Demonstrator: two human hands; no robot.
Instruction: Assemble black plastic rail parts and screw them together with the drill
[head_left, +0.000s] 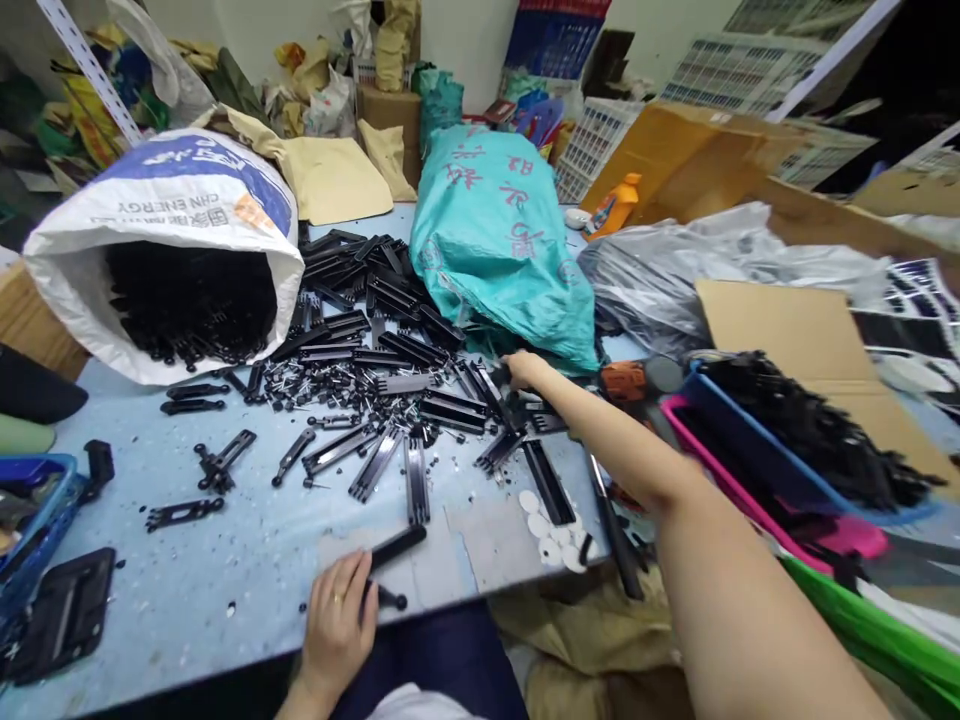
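Observation:
My left hand [341,605] rests at the table's front edge, its fingers curled over a black plastic arm [388,598] with a ball-shaped end. A black plastic bar [399,547] juts out beyond its fingertips. My right hand [525,369] reaches far forward into the pile of black slotted bars [456,410], just in front of a teal sack [499,250]. Its fingers are closed at the pile's edge, and what lies between them is too dark to make out. Small screws and black bits [322,383] lie scattered left of that hand.
A white woven sack [56,240] full of black parts lies open at left. Blue [817,485] and pink [862,540] bins stand at right. White discs [551,545], a black-handled tool [619,550] and an orange power tool [622,380] lie near my right arm.

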